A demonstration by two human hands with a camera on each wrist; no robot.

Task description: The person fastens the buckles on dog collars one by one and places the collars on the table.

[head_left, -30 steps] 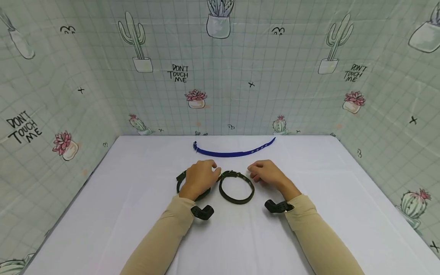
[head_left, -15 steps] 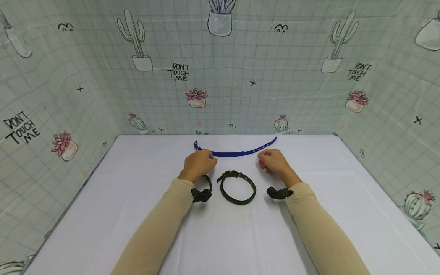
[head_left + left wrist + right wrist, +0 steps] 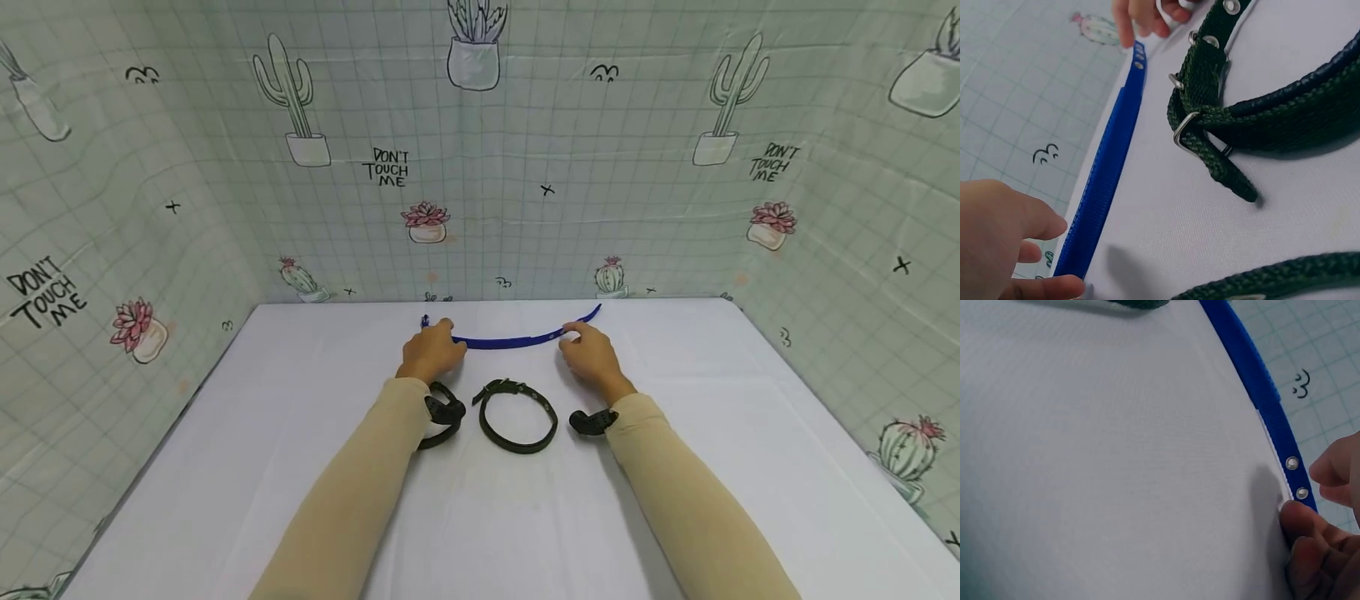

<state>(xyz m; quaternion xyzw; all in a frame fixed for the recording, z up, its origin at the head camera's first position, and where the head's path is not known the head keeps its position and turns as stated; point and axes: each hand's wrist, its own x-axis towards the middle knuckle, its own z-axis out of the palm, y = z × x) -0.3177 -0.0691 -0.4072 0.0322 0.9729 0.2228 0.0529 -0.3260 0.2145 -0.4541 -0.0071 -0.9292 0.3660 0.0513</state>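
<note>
A long, flat, eyeletted blue woven collar (image 3: 498, 342) lies unbuckled in a shallow curve near the bench's (image 3: 495, 533) far edge.

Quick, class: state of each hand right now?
Left hand: open, fingers parted at the blue strap, not gripping it.
Right hand: open, fingers apart at the blue strap, not gripping it.

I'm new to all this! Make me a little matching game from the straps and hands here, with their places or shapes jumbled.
1. Blue strap
2. Left hand
3. Right hand
4. Middle green strap

A. next to the blue strap's metal eyelets
B. buckled into a ring
C. laid out in a shallow curve
D. at the blue strap's other end, away from the eyelets

Pairs: 1-C, 2-D, 3-A, 4-B
</note>
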